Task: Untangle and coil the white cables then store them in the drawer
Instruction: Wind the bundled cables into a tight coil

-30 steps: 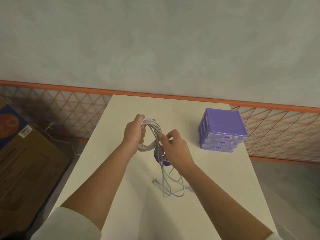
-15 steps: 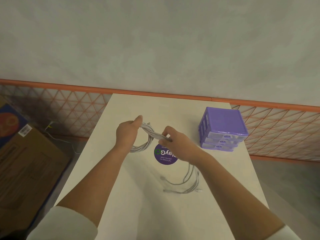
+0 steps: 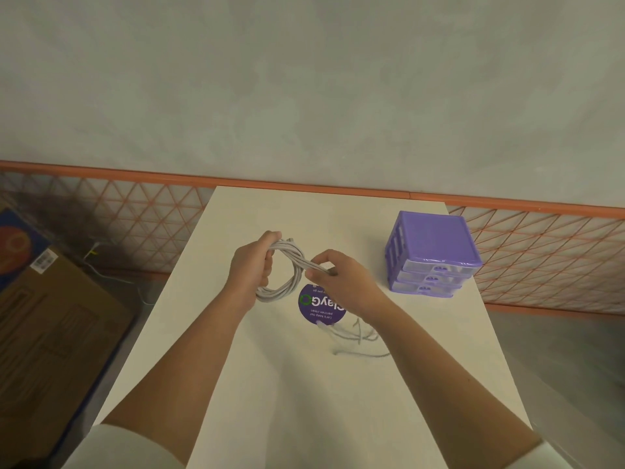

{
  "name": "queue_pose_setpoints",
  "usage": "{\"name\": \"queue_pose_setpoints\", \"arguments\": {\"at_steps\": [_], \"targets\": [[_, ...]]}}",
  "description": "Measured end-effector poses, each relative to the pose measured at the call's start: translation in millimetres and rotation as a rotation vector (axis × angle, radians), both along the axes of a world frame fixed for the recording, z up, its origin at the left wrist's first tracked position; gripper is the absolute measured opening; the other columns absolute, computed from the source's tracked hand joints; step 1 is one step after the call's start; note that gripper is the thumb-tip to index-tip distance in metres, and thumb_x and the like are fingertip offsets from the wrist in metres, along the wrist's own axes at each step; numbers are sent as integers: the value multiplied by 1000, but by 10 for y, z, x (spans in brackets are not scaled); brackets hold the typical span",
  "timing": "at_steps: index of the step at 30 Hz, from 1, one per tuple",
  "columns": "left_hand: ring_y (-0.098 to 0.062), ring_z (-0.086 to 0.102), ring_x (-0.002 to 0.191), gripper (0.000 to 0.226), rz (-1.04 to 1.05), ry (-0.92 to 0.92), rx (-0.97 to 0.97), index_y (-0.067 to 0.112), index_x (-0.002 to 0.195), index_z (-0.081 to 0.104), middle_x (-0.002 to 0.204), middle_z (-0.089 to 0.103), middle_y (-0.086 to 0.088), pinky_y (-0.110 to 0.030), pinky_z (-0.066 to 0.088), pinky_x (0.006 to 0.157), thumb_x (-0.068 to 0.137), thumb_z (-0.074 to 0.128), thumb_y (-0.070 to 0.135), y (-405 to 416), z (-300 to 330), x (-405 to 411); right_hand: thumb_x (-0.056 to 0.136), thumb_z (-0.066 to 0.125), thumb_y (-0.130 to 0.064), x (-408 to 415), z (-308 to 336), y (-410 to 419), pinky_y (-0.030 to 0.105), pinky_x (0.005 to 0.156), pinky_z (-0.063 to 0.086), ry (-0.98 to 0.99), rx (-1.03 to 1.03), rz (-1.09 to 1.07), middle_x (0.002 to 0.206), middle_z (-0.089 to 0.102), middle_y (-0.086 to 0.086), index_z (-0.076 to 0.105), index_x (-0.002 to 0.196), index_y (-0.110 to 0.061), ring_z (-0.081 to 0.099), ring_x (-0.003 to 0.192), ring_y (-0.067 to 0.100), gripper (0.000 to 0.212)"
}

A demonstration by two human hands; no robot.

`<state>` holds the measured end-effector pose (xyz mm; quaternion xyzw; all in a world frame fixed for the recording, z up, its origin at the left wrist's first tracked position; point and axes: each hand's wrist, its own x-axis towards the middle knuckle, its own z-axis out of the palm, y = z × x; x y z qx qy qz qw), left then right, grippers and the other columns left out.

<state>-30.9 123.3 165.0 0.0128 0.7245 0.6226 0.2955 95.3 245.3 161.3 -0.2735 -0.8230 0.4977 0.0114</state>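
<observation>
Near the middle of the frame, above the pale desk (image 3: 277,401), the left hand (image 3: 248,269) grips a bundle of white cables (image 3: 287,265) wound into a loop, its fingers curled round the top of the coil while the rest hangs down beside the wrist. Just to the right, the right hand (image 3: 341,279) pinches a strand of the same cables between thumb and fingers, at the point where it leaves the loop. The loose ends (image 3: 355,340) trail down behind that forearm and lie in a blurred tangle on the desk, lower right of a round purple sticker (image 3: 318,304). At the right of the frame, towards the desk's far edge, stands a small purple drawer unit (image 3: 433,255), its three clear drawers all pushed in. A brown cardboard box (image 3: 50,333) sits on the floor at the left.
</observation>
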Motion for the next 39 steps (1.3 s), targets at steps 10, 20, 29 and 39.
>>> {"name": "queue_pose_setpoints", "arguments": {"at_steps": [10,20,29,39], "targets": [[-18,23,45,46,152,68,-31,17,56,35,51,30,1,-26,22,49,81,63,42,123,73,33,103,42,-23,85,37,-244,30,60,39,175,58,98,71,56,-5,39,90,-18,44,60,14,14],[-11,18,41,41,-122,-87,51,18,60,41,49,26,5,-21,14,39,87,56,46,-18,53,-36,93,52,-55,99,30,-38,19,51,32,99,458,3,77,61,-12,55,100,-29,55,69,12,27],[-17,60,86,38,-296,-254,359,18,114,69,83,55,1,-40,50,91,100,44,42,-112,-35,154,97,47,-48,14,55,22,24,49,35,57,275,-192,81,62,-3,50,99,-21,54,64,9,27],[-13,33,56,39,-95,-295,302,14,86,57,63,37,3,-34,47,74,91,55,53,18,-87,213,101,38,-47,62,-82,42,20,46,31,70,481,-88,78,60,-3,40,94,-27,52,58,9,21]]}}
